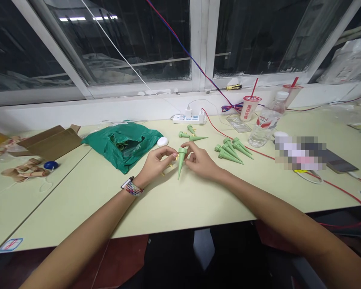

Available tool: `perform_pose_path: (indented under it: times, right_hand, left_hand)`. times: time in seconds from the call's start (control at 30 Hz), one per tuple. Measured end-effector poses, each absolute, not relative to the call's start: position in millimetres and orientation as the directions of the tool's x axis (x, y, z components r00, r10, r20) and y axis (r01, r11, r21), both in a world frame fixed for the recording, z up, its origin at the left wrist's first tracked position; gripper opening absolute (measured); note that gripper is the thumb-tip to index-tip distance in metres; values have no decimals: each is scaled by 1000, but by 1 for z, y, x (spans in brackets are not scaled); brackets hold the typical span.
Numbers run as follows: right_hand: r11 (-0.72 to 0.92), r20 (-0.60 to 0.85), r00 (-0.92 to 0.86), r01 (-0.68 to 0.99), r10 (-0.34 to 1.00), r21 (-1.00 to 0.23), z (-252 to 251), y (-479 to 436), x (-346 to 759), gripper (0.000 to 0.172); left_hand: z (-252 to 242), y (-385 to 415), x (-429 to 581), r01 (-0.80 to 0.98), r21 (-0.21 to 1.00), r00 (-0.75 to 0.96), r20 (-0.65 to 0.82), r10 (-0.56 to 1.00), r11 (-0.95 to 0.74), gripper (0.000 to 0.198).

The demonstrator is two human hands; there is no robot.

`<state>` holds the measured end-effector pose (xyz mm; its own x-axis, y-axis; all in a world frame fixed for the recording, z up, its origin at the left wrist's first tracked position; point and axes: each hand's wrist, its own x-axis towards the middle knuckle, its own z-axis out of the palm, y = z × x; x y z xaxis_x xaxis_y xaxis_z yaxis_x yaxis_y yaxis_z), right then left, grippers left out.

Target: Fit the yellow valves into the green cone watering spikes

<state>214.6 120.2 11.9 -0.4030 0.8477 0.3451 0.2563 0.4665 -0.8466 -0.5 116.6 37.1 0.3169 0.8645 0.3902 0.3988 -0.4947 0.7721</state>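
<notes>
A green plastic watering spike point(181, 162) is held point down above the table between my hands. My right hand point(200, 161) is closed, its fingers gripping the ribbed top of the spike. My left hand point(156, 162) pinches a small yellow piece point(177, 157) against the spike's side, partly hidden by the fingertips. More small yellow pieces point(170, 165) show under the left palm; whether they are held or lying there I cannot tell. Beyond my hands lie a few green spikes point(197, 138), and several more form a group point(231, 152) to the right.
At left are a torn green plastic bag point(135, 138), an opened cardboard box point(52, 141) and wooden toys point(25, 170). A white round object point(162, 141) sits beside the bag. Behind is a power strip point(189, 119). A water bottle point(264, 122), cup point(249, 109) and red cable point(345, 188) are right.
</notes>
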Motion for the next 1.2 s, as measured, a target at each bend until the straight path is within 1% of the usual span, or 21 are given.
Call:
perform_pose_path:
  times: [0.03, 0.07, 0.1, 0.13, 0.27, 0.37, 0.43, 0.5, 0.6, 0.63, 0.67, 0.77, 0.8, 0.83, 0.87, 0.93, 0.97, 1.0, 1.03, 1.1, 1.2]
  right_hand:
    - [366, 279, -410, 151, 868, -918, 12, 121, 213, 37]
    - [272, 221, -420, 64, 880, -960, 11, 122, 212, 35]
    - [203, 182, -428, 3, 885, -979, 11, 123, 211, 34]
    - [169, 165, -428, -30, 889, -985, 11, 124, 210, 36]
    - [185, 189, -407, -50, 894, -981, 9, 124, 208, 48]
    - [159, 179, -436, -83, 882, -984, 9, 128, 209, 49]
    - [140, 169, -456, -95, 874, -985, 10, 132, 211, 48]
    - [116, 155, -469, -111, 870, -987, 12, 135, 213, 45]
    - [79, 128, -496, -119, 859, -990, 15, 137, 213, 44]
    - [80, 127, -504, -114, 854, -990, 16, 137, 213, 43]
    - [95, 137, -508, -107, 850, -990, 16, 137, 212, 43]
    - [191, 211, -508, -92, 835, -977, 16, 140, 213, 48]
    - [207, 224, -492, -89, 841, -974, 16, 141, 215, 49]
    - [203, 221, -459, -89, 861, -975, 16, 144, 218, 48]
    - [180, 203, -409, -95, 890, -979, 16, 147, 222, 47]
    - [121, 148, -277, -113, 949, -986, 17, 154, 232, 46]
    - [105, 129, -219, -118, 967, -988, 18, 156, 236, 46]
    - [101, 121, -182, -113, 976, -988, 18, 158, 239, 46]
    - [110, 125, -168, -99, 978, -989, 19, 159, 240, 45]
    - [141, 150, -199, -60, 968, -988, 18, 157, 239, 44]
    - [178, 175, -279, -17, 944, -984, 13, 152, 232, 41]
  left_hand:
    - [37, 117, 0, 418, 747, 314, 415, 854, -517, 24]
    - [37, 116, 0, 432, 724, 316, 436, 843, -537, 24]
    - [37, 116, 0, 440, 708, 324, 449, 833, -553, 23]
    - [36, 116, 0, 441, 700, 334, 453, 827, -562, 23]
    - [34, 114, 3, 406, 740, 352, 415, 839, -536, 25]
    - [35, 114, 5, 351, 806, 370, 347, 862, -476, 29]
    - [36, 114, 4, 331, 826, 379, 327, 866, -456, 30]
    - [39, 114, 3, 354, 796, 378, 359, 853, -492, 29]
    - [43, 113, 1, 430, 692, 389, 438, 810, -580, 26]
    - [43, 113, 0, 434, 684, 389, 445, 807, -587, 26]
    - [43, 113, 0, 419, 704, 387, 433, 814, -573, 26]
    - [42, 118, -3, 314, 835, 393, 319, 863, -452, 28]
    - [42, 121, -5, 288, 859, 376, 306, 875, -424, 29]
    - [42, 124, -9, 274, 863, 342, 325, 882, -425, 28]
    - [43, 127, -14, 272, 852, 280, 375, 884, -447, 27]
    - [47, 134, -25, 298, 792, 139, 517, 845, -533, 25]
    - [49, 137, -30, 306, 776, 87, 554, 828, -552, 24]
    - [50, 140, -35, 307, 776, 62, 561, 825, -551, 23]
    - [50, 142, -39, 321, 779, 81, 544, 835, -539, 23]
    - [46, 146, -44, 430, 747, 166, 487, 858, -507, 21]
    - [34, 149, -46, 619, 614, 297, 395, 870, -490, 19]
